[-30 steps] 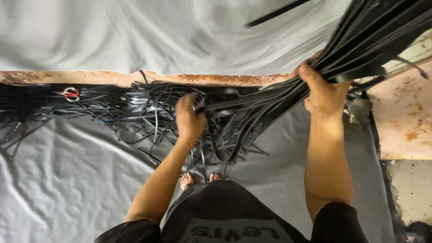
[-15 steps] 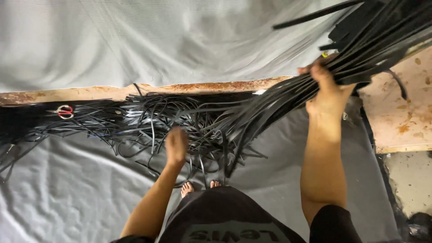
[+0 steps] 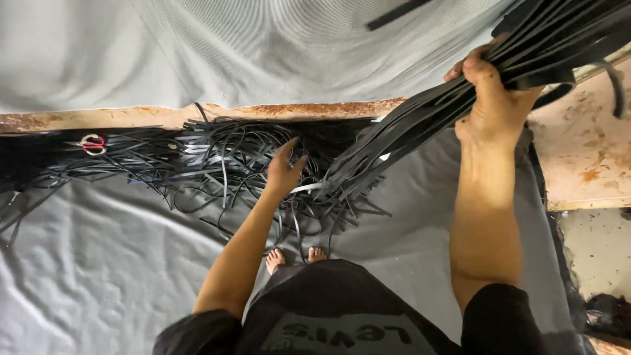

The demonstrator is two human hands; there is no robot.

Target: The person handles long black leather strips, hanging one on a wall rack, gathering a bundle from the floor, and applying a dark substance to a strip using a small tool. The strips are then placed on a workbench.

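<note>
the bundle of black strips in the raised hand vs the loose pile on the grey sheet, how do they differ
The bundle of strips is gathered tight and runs nearly straight in one slanting line; the loose pile is spread out, curled and tangled. The bundle is lifted, held in the grip of the right hand; the pile lies flat on the grey sheet, with the open left hand reaching over it. Both are thin, flat black strips.

My right hand [image 3: 490,98] grips a bundle [image 3: 420,125] of black strips, lifted toward the sheet's [image 3: 98,263] far right corner. My left hand [image 3: 284,172], fingers spread, touches the tangled pile [image 3: 217,164] along the sheet's far edge. Red-handled scissors [image 3: 92,144] lie at the pile's left end.
</note>
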